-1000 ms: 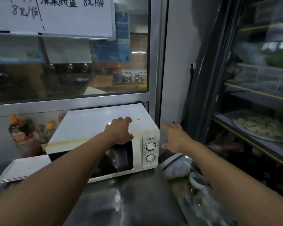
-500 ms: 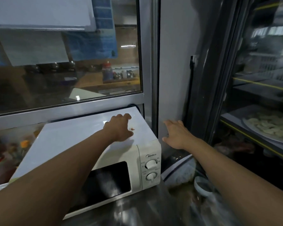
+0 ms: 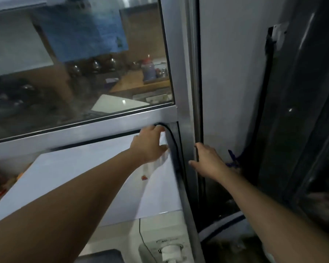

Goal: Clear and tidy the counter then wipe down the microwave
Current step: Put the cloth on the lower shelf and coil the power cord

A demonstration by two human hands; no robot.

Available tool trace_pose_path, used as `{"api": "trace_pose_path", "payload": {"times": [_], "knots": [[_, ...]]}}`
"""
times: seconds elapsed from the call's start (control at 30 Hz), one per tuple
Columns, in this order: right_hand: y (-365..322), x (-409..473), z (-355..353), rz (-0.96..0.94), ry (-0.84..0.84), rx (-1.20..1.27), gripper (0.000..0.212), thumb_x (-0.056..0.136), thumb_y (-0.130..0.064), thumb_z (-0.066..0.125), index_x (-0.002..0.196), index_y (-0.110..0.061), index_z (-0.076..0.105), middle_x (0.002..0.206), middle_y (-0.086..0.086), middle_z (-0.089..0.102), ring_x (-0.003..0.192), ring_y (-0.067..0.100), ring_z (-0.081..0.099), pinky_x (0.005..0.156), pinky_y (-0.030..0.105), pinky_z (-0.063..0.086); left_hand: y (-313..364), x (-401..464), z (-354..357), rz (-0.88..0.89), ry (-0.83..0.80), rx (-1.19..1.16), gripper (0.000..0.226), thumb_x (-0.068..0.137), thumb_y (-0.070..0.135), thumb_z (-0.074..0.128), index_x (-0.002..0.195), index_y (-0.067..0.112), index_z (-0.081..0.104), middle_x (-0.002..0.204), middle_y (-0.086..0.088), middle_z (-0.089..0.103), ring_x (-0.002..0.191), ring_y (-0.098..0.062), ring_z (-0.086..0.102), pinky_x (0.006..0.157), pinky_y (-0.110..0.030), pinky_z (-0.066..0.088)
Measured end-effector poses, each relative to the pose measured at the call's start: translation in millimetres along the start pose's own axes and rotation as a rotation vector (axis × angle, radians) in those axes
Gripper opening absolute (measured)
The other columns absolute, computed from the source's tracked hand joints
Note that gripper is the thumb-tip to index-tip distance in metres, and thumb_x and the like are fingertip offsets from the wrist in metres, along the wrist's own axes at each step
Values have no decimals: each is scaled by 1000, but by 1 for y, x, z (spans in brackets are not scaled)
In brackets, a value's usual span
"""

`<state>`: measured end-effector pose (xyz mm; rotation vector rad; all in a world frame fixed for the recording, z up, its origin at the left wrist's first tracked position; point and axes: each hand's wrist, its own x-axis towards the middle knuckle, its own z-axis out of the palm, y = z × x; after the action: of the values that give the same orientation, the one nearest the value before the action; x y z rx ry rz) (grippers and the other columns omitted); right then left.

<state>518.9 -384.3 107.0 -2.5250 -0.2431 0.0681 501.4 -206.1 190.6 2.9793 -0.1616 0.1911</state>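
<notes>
Wiping looks not yet begun — neither hand holds a cloth. Left hand (image 3: 150, 144) rests with loose fingers on the back right corner of the microwave (image 3: 95, 179), beside its black cord (image 3: 172, 137); right hand (image 3: 209, 161), fingers spread, sits apart against the metal frame (image 3: 186, 92). An orange smear (image 3: 144, 177) on the top awaits cleaning.
</notes>
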Motion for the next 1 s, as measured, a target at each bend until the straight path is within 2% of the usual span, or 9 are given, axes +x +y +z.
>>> {"api": "trace_pose_path", "payload": {"times": [0.27, 0.43, 0.57, 0.77, 0.9, 1.0], "knots": [[30, 64, 41, -12, -61, 122, 70, 91, -32, 59, 147, -10, 22, 149, 12, 34, 135, 30, 34, 110, 41, 33, -7, 50, 18, -12, 25, 60, 47, 89, 29, 58, 133, 21, 45, 134, -6, 47, 123, -28, 42, 101, -43, 40], [33, 89, 65, -77, -46, 286, 66, 89, -26, 62, 144, -9, 29, 145, 11, 41, 132, 27, 39, 109, 36, 35, -17, 60, 26, -27, 20, 63, 50, 89, 33, 58, 135, 22, 44, 136, -4, 47, 123, -26, 43, 101, -39, 39], [31, 102, 79, -74, -4, 398, 58, 88, -21, 64, 138, -10, 37, 139, 9, 48, 127, 24, 46, 101, 27, 37, -21, 61, 29, -45, -12, 5, 48, 92, 35, 54, 137, 24, 40, 139, -2, 44, 125, -23, 41, 100, -35, 36], [36, 112, 97, -68, -2, 423, 49, 87, -18, 65, 131, -9, 46, 127, 9, 55, 116, 20, 53, 88, 17, 34, -24, 62, 31, -45, -35, 10, 44, 93, 39, 50, 134, 23, 44, 136, -2, 46, 122, -21, 41, 95, -30, 35], [41, 114, 102, -38, -27, 426, 31, 88, -15, 63, 117, -7, 56, 114, 12, 52, 94, 16, 53, 83, 18, 39, -21, 61, 31, -48, -36, 2, 43, 95, 38, 49, 135, 24, 44, 137, -1, 46, 121, -21, 40, 93, -29, 34], [47, 114, 104, -28, -55, 450, 13, 87, -13, 63, 98, -10, 56, 104, 10, 57, 90, 19, 58, 84, 27, 47, -20, 59, 32, -50, -35, -3, 44, 95, 38, 48, 136, 23, 43, 137, -1, 45, 121, -21, 40, 91, -27, 33]]}}
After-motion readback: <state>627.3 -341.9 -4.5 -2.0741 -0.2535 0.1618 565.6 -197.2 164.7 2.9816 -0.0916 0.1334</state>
